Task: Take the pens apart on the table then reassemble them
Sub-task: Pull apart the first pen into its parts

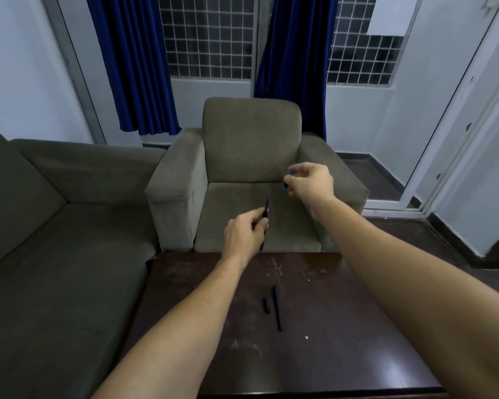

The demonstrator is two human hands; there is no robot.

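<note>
My left hand (247, 236) grips a dark blue pen body (266, 208) upright above the far edge of the table, its thin tip pointing up. Up and to the right, apart from it, my right hand (310, 182) pinches a small blue pen piece (287, 180), likely the cap, between fingers and thumb. On the dark wooden table (343, 326) lie a long dark pen barrel (276, 308) and, just left of it, a short dark pen piece (265, 305). Both lie roughly parallel, near the table's middle.
A grey armchair (251, 156) stands right behind the table. A grey sofa (55, 226) fills the left side. Blue curtains (133, 67) and barred windows are at the back. A white crumb (306, 337) and scratches mark the tabletop.
</note>
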